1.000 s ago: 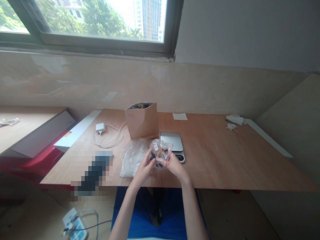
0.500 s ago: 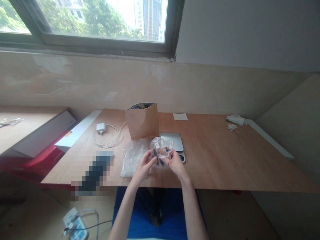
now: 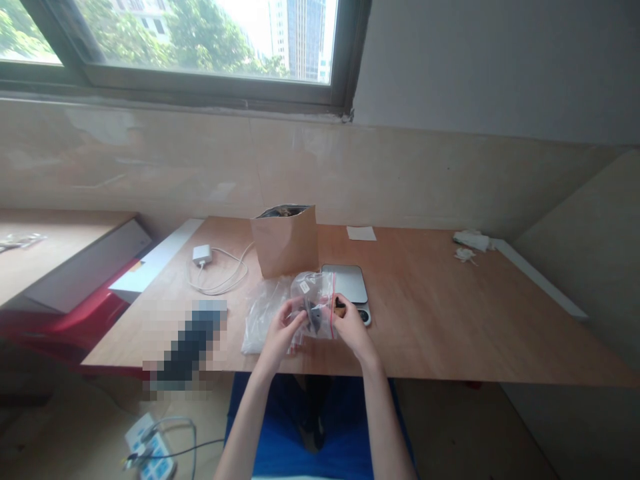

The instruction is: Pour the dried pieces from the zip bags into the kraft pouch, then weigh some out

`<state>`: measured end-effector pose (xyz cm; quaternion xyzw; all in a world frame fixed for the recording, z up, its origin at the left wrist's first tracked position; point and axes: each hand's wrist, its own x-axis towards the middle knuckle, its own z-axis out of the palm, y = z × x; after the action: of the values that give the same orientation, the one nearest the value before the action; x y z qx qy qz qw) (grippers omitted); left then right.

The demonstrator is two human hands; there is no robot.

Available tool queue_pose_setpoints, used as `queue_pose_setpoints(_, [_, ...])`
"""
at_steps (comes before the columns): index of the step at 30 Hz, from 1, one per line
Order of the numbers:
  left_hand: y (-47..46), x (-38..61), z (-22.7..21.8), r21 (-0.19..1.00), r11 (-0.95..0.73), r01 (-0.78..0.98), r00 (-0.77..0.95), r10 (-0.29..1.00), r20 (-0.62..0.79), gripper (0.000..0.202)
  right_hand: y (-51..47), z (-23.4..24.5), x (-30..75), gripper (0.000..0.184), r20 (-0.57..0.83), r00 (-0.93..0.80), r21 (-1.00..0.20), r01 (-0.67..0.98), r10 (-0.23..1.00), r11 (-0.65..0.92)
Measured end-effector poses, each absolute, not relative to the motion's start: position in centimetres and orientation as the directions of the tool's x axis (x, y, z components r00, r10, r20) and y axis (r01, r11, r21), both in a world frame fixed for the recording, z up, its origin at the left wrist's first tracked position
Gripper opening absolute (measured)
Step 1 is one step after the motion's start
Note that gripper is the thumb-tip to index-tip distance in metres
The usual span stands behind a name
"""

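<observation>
Both my hands hold a small clear zip bag [image 3: 316, 303] with a red seal strip and dark pieces inside, just above the near edge of the wooden table [image 3: 450, 313]. My left hand [image 3: 281, 331] pinches its left side; my right hand [image 3: 351, 328] pinches its right side by the red strip. A digital scale [image 3: 349, 285] lies right behind the bag. A pile of clear plastic bags [image 3: 263, 313] lies under my left hand. An open brown paper bag [image 3: 286, 241] stands behind them.
A white charger with cable [image 3: 210, 267] lies at the table's left. A blurred dark object [image 3: 187, 347] sits at the near left edge. A white paper slip [image 3: 361, 233] and crumpled white tissue [image 3: 470, 241] lie at the back. A power strip [image 3: 150, 450] lies on the floor.
The zip bag has turned and dropped slightly toward the table; its red strip now stands nearly upright. Both hands have shifted a little lower and to the left with it.
</observation>
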<state>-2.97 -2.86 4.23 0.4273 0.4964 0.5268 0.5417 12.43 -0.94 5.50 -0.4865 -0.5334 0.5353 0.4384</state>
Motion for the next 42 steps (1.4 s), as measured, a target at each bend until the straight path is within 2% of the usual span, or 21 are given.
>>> queue_pose_setpoints(6, [-2.9,-2.9,4.4,0.98,0.01,-0.196,-0.158,0.987,-0.042,0.034,-1.4,5.7,12.1,0.031,-0.071,-0.188,-0.989,0.142,0.98,-0.044])
queue_pose_setpoints(14, [-2.9,-3.2,4.5,0.972,0.004,-0.236,-0.13,0.991,-0.036,0.036,-1.2,5.6,11.7,0.031,-0.081,-0.147,-0.994,0.083,0.986,-0.07])
queue_pose_setpoints(23, [-3.5,-3.7,4.4,0.938,0.202,-0.28,0.087,0.979,-0.185,0.052,-1.0,5.6,11.7,0.031,-0.075,-0.019,-0.997,-0.027,0.997,-0.076])
queue_pose_setpoints(27, [-3.5,-3.7,4.0,0.94,0.195,-0.281,0.084,0.98,-0.179,0.048,-0.9,5.6,11.8,0.033,-0.093,0.012,-0.993,-0.07,0.996,-0.092])
queue_pose_setpoints(32, [-3.4,-3.6,4.1,0.934,0.177,-0.311,0.074,0.984,-0.162,0.044,-0.8,5.3,11.8,0.033,-0.093,0.055,-0.995,0.03,0.994,-0.095])
queue_pose_setpoints(42, [-3.8,-2.5,4.2,0.792,0.335,-0.51,0.073,0.935,-0.348,0.051,-1.1,6.0,11.5,0.025,-0.051,-0.064,-0.998,0.047,0.997,-0.048])
